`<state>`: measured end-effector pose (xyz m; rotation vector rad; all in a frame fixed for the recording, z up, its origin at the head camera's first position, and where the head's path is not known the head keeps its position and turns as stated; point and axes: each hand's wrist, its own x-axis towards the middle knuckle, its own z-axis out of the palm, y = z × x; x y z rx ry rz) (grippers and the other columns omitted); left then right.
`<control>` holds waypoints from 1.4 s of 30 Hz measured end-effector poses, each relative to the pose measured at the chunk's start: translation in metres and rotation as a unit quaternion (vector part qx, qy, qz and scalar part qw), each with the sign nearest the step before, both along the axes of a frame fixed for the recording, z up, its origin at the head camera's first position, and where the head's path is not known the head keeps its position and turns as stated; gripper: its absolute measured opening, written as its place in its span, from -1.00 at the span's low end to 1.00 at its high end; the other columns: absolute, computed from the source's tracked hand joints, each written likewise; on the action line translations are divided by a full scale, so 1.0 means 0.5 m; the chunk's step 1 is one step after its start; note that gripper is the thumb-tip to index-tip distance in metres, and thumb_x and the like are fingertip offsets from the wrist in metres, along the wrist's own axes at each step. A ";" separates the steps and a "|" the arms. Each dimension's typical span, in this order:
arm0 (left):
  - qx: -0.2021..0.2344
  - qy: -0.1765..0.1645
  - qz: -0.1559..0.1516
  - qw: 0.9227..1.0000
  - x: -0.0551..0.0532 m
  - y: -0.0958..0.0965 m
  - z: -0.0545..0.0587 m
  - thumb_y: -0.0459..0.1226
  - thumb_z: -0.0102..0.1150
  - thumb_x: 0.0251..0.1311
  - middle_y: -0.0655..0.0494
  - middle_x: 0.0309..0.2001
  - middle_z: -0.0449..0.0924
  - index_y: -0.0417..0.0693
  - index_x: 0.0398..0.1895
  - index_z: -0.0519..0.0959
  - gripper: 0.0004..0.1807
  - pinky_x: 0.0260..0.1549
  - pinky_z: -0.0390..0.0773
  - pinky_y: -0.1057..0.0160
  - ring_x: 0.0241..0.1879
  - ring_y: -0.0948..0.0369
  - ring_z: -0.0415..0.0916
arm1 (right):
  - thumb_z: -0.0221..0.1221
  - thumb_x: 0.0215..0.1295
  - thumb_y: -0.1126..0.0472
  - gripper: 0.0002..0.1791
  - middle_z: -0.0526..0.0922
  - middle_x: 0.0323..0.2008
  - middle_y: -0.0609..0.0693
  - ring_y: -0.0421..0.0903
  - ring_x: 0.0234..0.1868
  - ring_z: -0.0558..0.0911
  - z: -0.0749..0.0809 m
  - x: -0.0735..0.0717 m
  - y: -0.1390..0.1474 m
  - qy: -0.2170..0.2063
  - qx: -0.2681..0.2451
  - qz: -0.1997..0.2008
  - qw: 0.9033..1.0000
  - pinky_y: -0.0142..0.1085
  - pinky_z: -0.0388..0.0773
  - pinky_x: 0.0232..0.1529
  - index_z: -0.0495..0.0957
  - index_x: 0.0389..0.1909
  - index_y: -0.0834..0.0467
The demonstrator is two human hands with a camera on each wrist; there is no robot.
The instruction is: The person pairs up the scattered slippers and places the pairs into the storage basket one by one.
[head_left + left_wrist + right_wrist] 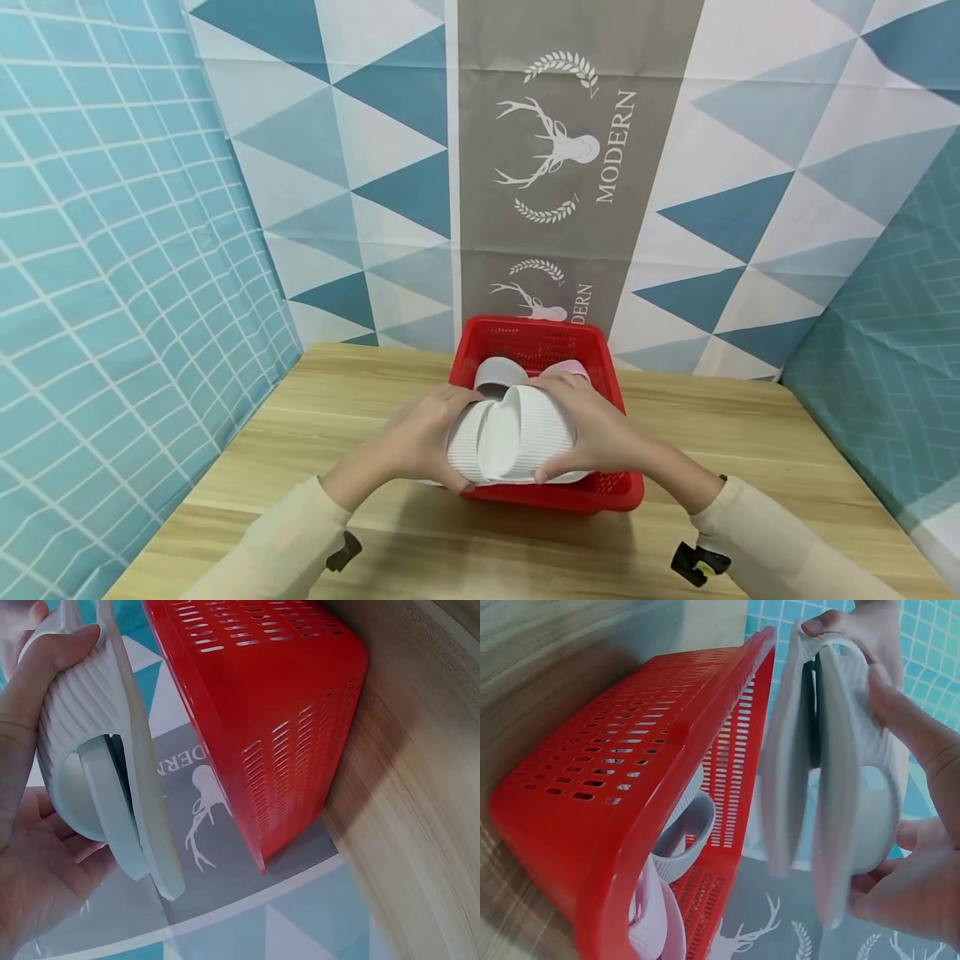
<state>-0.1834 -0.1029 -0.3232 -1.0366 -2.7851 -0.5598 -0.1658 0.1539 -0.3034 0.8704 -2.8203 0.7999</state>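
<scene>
Between my two hands is a pair of white slippers [543, 429] with ribbed straps, held just above the front of a red plastic basket [547, 500]. My left hand [423, 437] grips the pair from the left, its thumb on a ribbed strap in the left wrist view. From the right, my right hand [600, 425] grips it with the thumb and fingers spread round the strap. The right wrist view shows the two soles [840, 787] lying close together, apart from the basket rim. Inside the basket are a grey slipper [501, 369] and pink slippers [656, 915].
The basket stands on a wooden table [360, 375] near its back edge. Behind it hangs a patterned cloth [397, 192] with triangles and a deer print. Blue checked cloth [112, 250] covers the left side, and a teal cloth [892, 333] the right.
</scene>
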 end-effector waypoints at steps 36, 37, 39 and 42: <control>0.046 -0.003 0.033 0.998 0.053 -0.004 -0.005 0.18 0.57 -0.48 0.19 0.13 0.45 0.05 0.26 0.33 0.09 0.02 0.57 0.11 0.09 0.26 0.35 | 0.11 0.36 0.11 -0.66 0.68 -0.16 -0.14 -0.17 -0.12 0.72 -0.036 0.012 0.058 -0.438 -0.439 -0.019 0.784 -0.16 0.61 0.07 0.38 0.09 0.09; 0.046 -0.009 0.026 0.999 0.052 -0.006 -0.005 0.18 0.56 -0.47 0.19 0.15 0.44 0.04 0.27 0.31 0.10 0.04 0.57 0.09 0.11 0.25 0.34 | 0.12 0.35 0.10 -0.67 0.69 -0.16 -0.15 -0.18 -0.12 0.72 -0.035 0.013 0.059 -0.434 -0.439 -0.025 0.786 -0.20 0.62 0.06 0.40 0.08 0.08; 0.046 -0.020 0.005 0.999 0.051 -0.011 -0.003 0.18 0.56 -0.43 0.16 0.17 0.43 0.00 0.29 0.30 0.11 0.08 0.54 0.05 0.14 0.22 0.34 | 0.12 0.35 0.09 -0.71 0.69 -0.18 -0.17 -0.20 -0.13 0.71 -0.034 0.014 0.060 -0.427 -0.437 -0.033 0.791 -0.28 0.63 0.03 0.44 0.03 0.06; 0.053 -0.051 -0.026 0.997 0.047 -0.021 0.000 0.17 0.53 -0.33 0.13 0.20 0.40 -0.04 0.31 0.28 0.07 0.12 0.51 -0.01 0.19 0.18 0.32 | 0.11 0.35 0.09 -0.80 0.69 -0.20 -0.21 -0.23 -0.15 0.69 -0.032 0.015 0.064 -0.420 -0.439 -0.038 0.794 -0.36 0.62 0.01 0.50 -0.05 -0.01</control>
